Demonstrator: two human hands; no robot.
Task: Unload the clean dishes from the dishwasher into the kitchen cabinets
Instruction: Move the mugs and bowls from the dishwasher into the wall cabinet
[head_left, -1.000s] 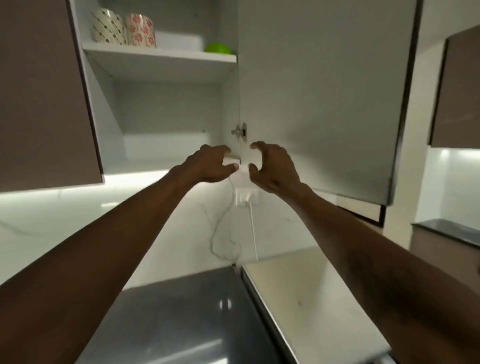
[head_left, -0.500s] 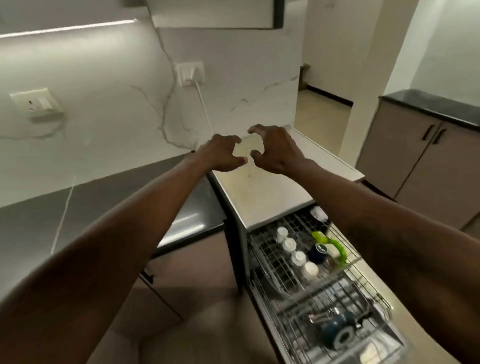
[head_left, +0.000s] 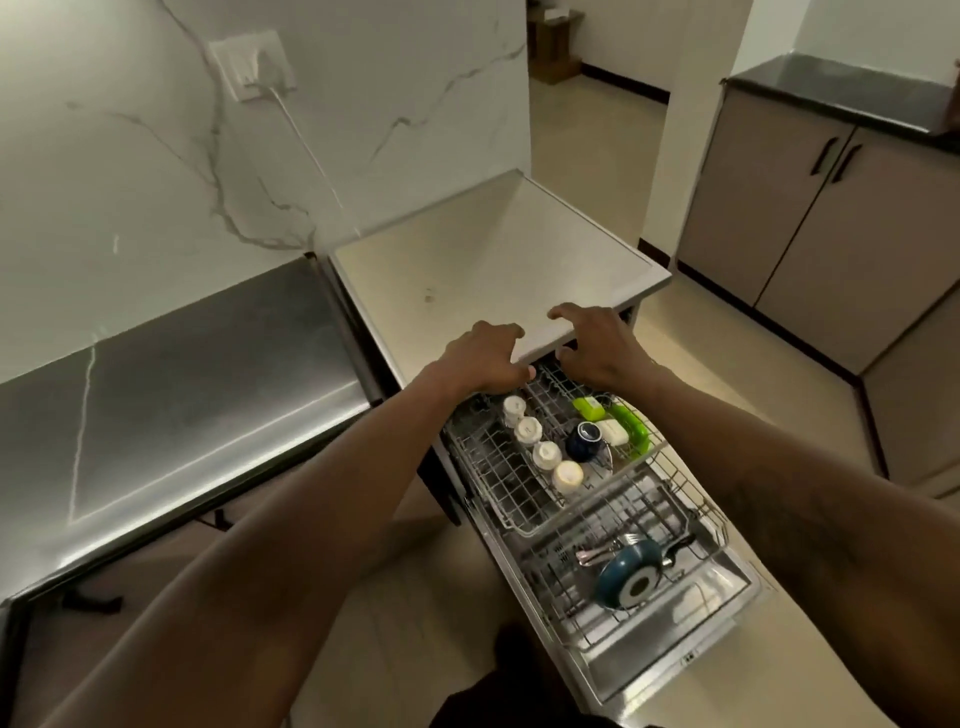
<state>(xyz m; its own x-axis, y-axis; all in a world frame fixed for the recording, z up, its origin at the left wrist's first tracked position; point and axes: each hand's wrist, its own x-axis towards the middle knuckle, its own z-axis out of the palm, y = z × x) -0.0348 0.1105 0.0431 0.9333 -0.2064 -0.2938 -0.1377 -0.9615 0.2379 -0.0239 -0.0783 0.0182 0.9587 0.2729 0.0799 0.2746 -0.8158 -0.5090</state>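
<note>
Your left hand and right hand hover side by side over the front edge of the white table that tops the dishwasher; both are released, fingers loosely curled like claws and grasping nothing; whether the fingertips touch the table edge you cannot tell from here. Below your hands the dishwasher door lies open and both racks are pulled out. The upper rack carries a row of four white cups standing mouth down along its middle; just beside them sits a dark blue mug; further right lie a green container, a white container and a green tray. The lower rack holds a blue pan tilted on its side, its black handle pointing right; some cutlery lies just beside it. To your left a steel table runs along the marble wall; a wall socket sits above it with a white cable running down behind the white table. Grey cabinets with a dark top stand well apart on your right.
</note>
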